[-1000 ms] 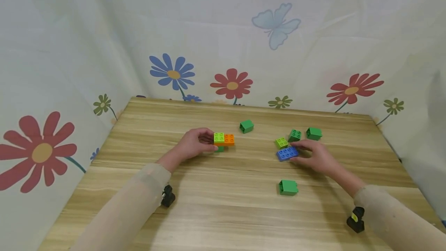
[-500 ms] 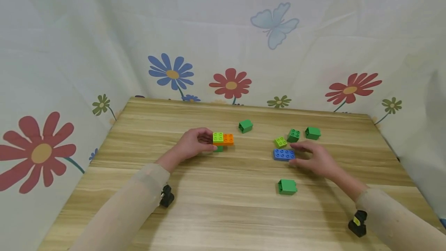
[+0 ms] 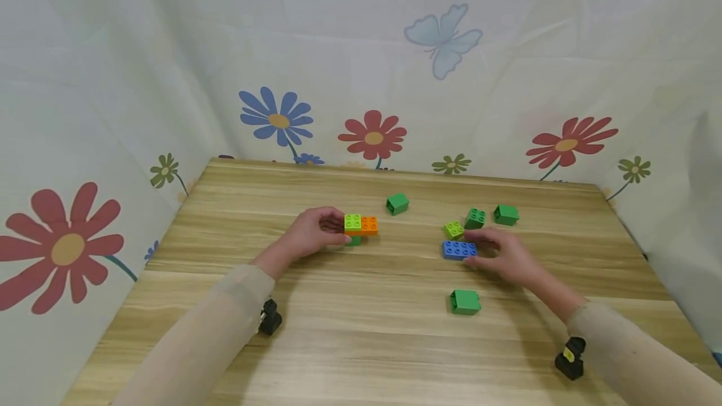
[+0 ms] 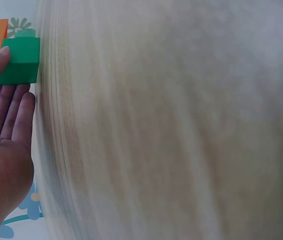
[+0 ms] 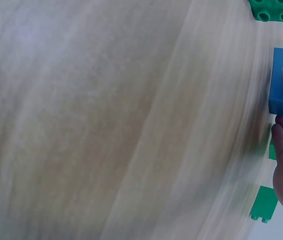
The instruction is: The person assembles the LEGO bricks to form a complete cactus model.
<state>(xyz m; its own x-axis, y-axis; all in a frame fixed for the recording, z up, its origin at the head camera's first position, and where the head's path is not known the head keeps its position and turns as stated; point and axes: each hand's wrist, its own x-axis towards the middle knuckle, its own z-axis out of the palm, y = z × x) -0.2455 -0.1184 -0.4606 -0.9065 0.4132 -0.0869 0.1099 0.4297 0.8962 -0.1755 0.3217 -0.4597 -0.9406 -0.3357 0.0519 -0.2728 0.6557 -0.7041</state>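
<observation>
At the counter (image 3: pixel 361 343), the left hand (image 3: pixel 309 234) pinches a brick stack (image 3: pixel 353 223) of lime, orange and green. The right hand (image 3: pixel 504 255), half spread, straddles the right end of the blue brick (image 3: pixel 458 249), well apart from that stack; whether it grips is unclear.
</observation>
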